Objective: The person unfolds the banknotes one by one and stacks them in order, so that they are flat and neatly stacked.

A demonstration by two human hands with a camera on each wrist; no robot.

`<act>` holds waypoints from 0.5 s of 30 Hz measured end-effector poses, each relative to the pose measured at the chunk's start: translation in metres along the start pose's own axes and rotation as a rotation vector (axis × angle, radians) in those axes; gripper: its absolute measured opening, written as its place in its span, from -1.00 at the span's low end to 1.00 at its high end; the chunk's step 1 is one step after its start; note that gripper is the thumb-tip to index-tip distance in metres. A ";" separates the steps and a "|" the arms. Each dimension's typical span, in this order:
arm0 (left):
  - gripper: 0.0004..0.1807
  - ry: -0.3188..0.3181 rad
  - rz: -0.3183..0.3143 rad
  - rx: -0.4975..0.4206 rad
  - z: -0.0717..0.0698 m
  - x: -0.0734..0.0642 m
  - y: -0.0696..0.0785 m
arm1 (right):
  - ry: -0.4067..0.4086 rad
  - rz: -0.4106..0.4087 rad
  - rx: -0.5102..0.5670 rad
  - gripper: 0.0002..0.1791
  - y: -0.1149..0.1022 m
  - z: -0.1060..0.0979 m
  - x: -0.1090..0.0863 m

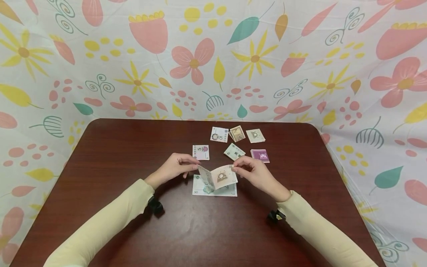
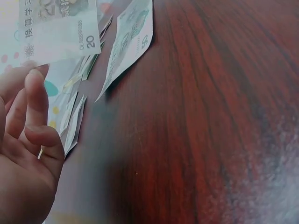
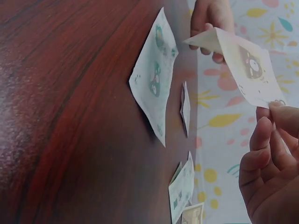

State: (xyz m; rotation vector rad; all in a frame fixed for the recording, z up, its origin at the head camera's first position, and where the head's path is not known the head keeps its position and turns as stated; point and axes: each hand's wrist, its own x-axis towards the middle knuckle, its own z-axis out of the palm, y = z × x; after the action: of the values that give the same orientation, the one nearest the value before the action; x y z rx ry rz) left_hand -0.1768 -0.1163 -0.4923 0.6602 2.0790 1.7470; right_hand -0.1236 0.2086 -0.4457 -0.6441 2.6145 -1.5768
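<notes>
Between my two hands hangs a creased banknote [image 1: 224, 177], brownish with a cartoon figure; the left wrist view shows 20 printed on its other side [image 2: 70, 42]. My left hand [image 1: 176, 166] pinches its left end between thumb and fingertip. The right-hand corner is pinched by my right hand [image 1: 256, 175], thumb against forefinger. The note bends into a V along its middle crease. Below it, apart from it, a green 50 banknote [image 1: 200, 188] lies unfolded on the table, partly covered in the head view.
On the dark wooden table [image 1: 186, 230] behind my hands lie folded notes: a pink-violet 5 [image 1: 201, 152], a greenish one [image 1: 234, 151], a purple one [image 1: 260, 155], a 10 [image 1: 219, 134], a brown one [image 1: 237, 134] and a pale one [image 1: 255, 135]. A flowered curtain [image 1: 213, 100] stands behind.
</notes>
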 end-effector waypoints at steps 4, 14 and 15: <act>-0.88 0.018 -0.009 -0.001 -0.001 -0.003 0.000 | 0.018 0.003 -0.007 -0.94 0.005 -0.001 -0.001; -0.93 0.049 0.031 0.046 0.004 -0.012 -0.001 | 0.106 0.027 -0.093 -0.94 0.013 0.002 -0.005; -0.93 0.050 0.027 0.058 0.006 -0.013 0.000 | 0.110 0.032 -0.098 -0.94 0.014 0.003 -0.005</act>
State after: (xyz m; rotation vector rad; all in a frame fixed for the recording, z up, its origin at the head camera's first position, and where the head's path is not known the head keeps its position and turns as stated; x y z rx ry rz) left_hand -0.1624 -0.1187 -0.4941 0.6712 2.1717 1.7406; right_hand -0.1229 0.2136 -0.4600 -0.5316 2.7814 -1.5262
